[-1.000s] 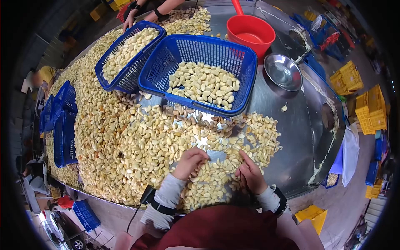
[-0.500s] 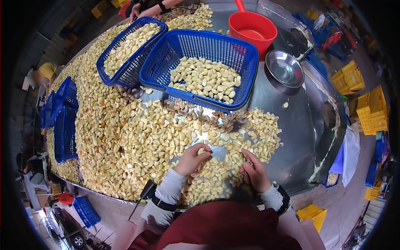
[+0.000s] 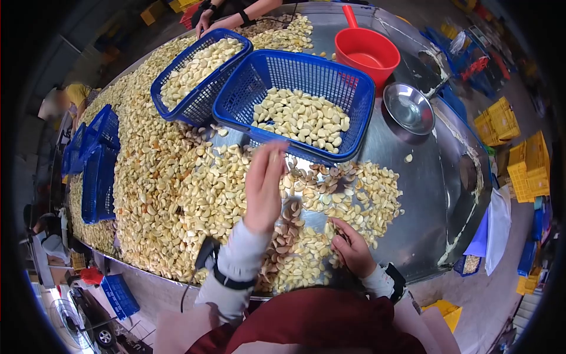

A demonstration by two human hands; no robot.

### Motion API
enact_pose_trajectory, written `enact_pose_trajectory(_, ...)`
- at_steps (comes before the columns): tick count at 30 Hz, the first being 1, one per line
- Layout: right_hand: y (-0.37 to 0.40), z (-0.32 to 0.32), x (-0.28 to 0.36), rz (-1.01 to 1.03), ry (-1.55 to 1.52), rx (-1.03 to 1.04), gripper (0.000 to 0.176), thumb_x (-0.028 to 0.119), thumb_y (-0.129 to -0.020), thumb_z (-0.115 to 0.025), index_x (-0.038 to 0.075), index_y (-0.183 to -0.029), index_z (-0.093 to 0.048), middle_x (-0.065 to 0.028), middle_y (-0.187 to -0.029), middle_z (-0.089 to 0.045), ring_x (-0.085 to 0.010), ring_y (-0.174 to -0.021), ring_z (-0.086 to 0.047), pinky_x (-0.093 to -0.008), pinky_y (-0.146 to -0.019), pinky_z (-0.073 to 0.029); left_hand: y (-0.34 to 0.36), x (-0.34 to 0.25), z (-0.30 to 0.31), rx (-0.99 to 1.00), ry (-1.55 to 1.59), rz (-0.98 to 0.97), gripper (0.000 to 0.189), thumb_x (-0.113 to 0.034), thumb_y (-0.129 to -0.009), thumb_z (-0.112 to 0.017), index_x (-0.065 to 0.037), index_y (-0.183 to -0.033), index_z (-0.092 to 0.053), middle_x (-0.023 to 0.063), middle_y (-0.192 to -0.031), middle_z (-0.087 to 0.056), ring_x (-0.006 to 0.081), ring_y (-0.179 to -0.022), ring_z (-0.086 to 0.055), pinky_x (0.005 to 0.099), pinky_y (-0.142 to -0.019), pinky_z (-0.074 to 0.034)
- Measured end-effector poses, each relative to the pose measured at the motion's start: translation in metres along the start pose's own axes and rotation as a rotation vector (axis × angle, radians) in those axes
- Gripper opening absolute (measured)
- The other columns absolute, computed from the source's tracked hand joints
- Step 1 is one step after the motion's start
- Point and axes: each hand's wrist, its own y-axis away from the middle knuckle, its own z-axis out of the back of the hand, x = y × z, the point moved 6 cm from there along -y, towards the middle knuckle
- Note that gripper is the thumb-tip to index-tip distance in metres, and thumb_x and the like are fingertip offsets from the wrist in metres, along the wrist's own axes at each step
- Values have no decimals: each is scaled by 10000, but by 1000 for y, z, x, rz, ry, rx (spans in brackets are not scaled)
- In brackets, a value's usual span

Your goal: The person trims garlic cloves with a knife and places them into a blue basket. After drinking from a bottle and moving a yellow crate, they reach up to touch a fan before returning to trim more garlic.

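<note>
My left hand [image 3: 264, 186] is raised over the cloves, its fingers stretched toward the front rim of a blue basket [image 3: 283, 143]. No clove shows clearly in it. My right hand [image 3: 355, 253] stays low over the peeled garlic cloves [image 3: 303, 251], fingers curled and thumb near the forefinger. What it holds, if anything, is hidden. The basket in front contains many pale cloves [image 3: 303, 118]. Between my hands and to their left lie loose cloves, and some brownish ones [image 3: 285, 236] lie close to my left wrist.
A second blue basket [image 3: 180, 115] full of cloves touches the first. A red dipper [image 3: 367, 54] and a metal bowl [image 3: 408, 108] stand right on the metal table [image 3: 427, 194]. Another person's hands [image 3: 203, 23] are behind the baskets. More blue baskets [image 3: 97, 189] stand left.
My left hand has lifted from the cloves and moved away from me to the basket's front rim, its fingers straightening. My right hand has shifted slightly to the left and down.
</note>
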Motion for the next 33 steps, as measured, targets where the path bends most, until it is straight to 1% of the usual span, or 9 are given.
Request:
enact_pose_trajectory(2, 0, -4, 7, 25, -3, 22, 462, 103, -929, -497, 71, -1383, -415, 15, -800, -553, -21, -580, -440, -174, -513, -382, -48, -8, -10, 133, -427, -200, 358, -106, -917, -535, 7, -1255, -501, 145, -1080, -534, 256, -994, -514, 315, -908, -391)
enact_pose_trajectory(4, 3, -3, 11, 24, -20, 15, 467, 93, -937, -479, 45, -1391, -382, -5, -783, -561, -23, -505, -394, -168, -463, -337, -45, -36, -17, 10, -923, -562, 414, -109, -847, -609, -12, -1238, -515, 176, -1103, -526, 309, -1011, -513, 348, -898, -406)
enact_pose_trajectory(6, 8, 6, 6, 11, -64, -4, 468, 81, -934, -476, 44, -1391, -382, -2, -786, -566, -19, -515, -391, -165, -469, -337, -17, -30, -7, 103, -866, -400, 352, -117, -777, -656, -29, -1111, -588, 175, -1023, -554, 322, -977, -545, 372, -822, -450)
enact_pose_trajectory(10, 12, 21, -15, -48, -10, -60, 463, 76, -919, -499, 44, -1373, -416, 13, -783, -548, -32, -590, -441, -182, -537, -382, 106, 91, 33, 724, -1292, 181, 151, -131, -724, -696, -77, -862, -671, 114, -797, -594, 314, -670, -614, 398, -595, -498)
enact_pose_trajectory(14, 3, 0, -17, 23, 34, 52, 500, 76, -933, -482, 50, -1412, -344, -3, -780, -545, -34, -571, -429, -176, -528, -373, 146, 91, 31, 520, -1311, 209, 144, -132, -711, -697, -65, -832, -659, 131, -799, -590, 322, -685, -621, 408, -582, -493)
enact_pose_trajectory(24, -6, -26, 5, 28, 65, 174, 552, 98, -927, -514, 46, -1439, -313, -2, -785, -531, -72, -664, -445, -209, -624, -391, 151, 90, 25, 327, -988, 31, 171, 27, -719, -636, -31, -879, -615, 137, -798, -602, 278, -721, -604, 373, -605, -487)
enact_pose_trajectory(26, -10, -27, 3, 83, 84, 169, 553, 110, -931, -519, 39, -1438, -311, -8, -783, -532, -81, -661, -454, -215, -624, -398, 159, 113, 39, 28, 178, 740, 203, 47, -789, -641, 7, -982, -592, 83, -875, -639, 170, -791, -630, 275, -694, -526)
enact_pose_trajectory(29, -3, -47, 5, 268, 342, 384, 587, 199, -932, -549, 26, -1435, -299, -104, -835, -588, -137, -716, -556, -278, -687, -449, 157, 100, 31, 36, 617, 838, 197, 52, -846, -617, 19, -1034, -571, 82, -914, -643, 147, -802, -646, 273, -752, -560)
enact_pose_trajectory(33, -2, -53, 19, 531, 367, 309, 600, 207, -925, -550, 27, -1436, -292, -153, -939, -644, -188, -797, -623, -332, -726, -469, 156, 89, 25, 17, 683, 912, 141, 54, -857, -607, 16, -986, -565, 98, -909, -644, 174, -848, -658, 291, -790, -573)
